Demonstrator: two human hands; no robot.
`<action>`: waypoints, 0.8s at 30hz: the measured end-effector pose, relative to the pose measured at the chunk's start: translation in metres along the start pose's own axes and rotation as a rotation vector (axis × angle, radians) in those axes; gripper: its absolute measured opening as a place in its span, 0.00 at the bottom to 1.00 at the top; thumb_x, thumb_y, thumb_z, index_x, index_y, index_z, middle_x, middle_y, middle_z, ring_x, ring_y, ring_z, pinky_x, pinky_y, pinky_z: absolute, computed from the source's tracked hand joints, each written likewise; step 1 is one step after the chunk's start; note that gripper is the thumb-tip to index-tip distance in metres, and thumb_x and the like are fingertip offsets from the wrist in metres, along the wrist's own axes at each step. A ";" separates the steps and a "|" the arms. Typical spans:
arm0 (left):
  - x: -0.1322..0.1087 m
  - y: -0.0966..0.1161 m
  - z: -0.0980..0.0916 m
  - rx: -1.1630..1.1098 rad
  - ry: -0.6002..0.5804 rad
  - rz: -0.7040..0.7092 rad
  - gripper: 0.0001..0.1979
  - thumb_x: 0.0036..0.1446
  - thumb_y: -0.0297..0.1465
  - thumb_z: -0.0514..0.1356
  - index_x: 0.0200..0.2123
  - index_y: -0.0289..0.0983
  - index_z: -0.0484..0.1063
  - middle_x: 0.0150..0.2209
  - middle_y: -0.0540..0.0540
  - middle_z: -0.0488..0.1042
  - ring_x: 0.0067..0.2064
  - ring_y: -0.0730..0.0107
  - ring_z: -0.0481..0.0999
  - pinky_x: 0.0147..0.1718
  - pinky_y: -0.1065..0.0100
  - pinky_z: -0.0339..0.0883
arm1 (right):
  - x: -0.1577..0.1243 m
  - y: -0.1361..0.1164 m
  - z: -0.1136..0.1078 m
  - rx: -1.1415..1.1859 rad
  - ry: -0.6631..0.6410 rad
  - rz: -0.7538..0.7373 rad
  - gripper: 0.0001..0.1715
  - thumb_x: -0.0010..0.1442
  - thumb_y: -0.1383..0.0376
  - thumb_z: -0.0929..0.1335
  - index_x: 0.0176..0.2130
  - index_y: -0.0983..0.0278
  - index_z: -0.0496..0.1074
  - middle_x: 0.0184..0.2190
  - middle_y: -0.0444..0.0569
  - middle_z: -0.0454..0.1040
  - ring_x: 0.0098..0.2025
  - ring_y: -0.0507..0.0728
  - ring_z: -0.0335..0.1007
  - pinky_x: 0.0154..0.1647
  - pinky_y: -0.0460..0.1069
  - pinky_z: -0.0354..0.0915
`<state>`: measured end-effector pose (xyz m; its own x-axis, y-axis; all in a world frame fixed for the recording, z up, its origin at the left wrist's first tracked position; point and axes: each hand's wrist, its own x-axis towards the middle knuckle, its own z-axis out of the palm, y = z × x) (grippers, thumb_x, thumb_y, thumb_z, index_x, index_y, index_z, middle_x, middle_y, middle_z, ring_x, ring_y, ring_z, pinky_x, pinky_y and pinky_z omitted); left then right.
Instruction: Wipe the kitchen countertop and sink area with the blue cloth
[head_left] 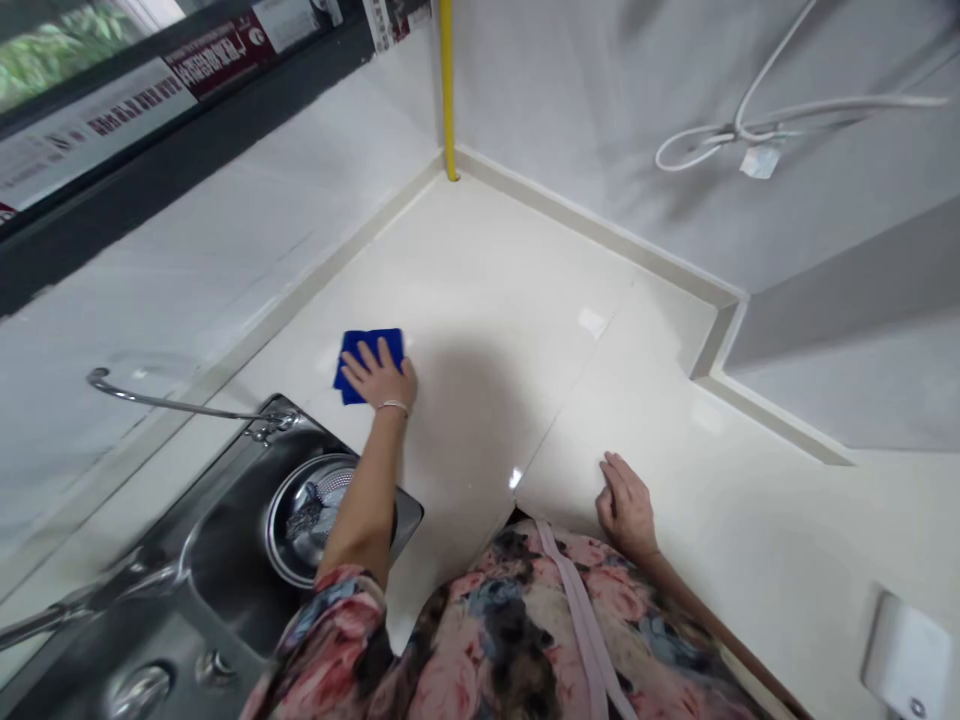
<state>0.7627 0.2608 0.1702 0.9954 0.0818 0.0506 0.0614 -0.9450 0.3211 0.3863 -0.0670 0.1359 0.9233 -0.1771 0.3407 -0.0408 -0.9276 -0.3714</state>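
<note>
Left hand [379, 378] is pressing spread fingers [367, 355] flat on a blue microfiber cloth [391, 345], not clamping it. Cloth is lying on the cream stone countertop [480, 270], just beside the steel sink [232, 560]. Right hand [626, 505] is resting on the countertop, fingers slightly apart, well right of the sink. A steel bowl [271, 530] is sitting in the sink, holding a mesh strainer [334, 487]. Marble-look wall tiles [585, 100] are rising behind the countertop.

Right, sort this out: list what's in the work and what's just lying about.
In the work: left hand pressing a blue cloth on the cream countertop; right hand resting on it.

Just lying about: metal bowl in the steel sink; faucet; white cable; yellow pipe.
</note>
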 end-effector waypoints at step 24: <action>-0.232 0.092 0.025 -0.204 -0.326 1.160 0.32 0.67 0.46 0.57 0.72 0.47 0.62 0.76 0.43 0.53 0.77 0.49 0.46 0.73 0.45 0.53 | 0.001 0.002 0.006 0.012 0.014 -0.004 0.35 0.67 0.72 0.62 0.71 0.61 0.60 0.67 0.58 0.67 0.70 0.64 0.62 0.68 0.68 0.66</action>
<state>0.5397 0.1466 0.1644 0.4255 -0.8878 0.1756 -0.8590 -0.3352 0.3870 0.3893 -0.0676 0.1306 0.9182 -0.1776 0.3542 -0.0321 -0.9244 -0.3802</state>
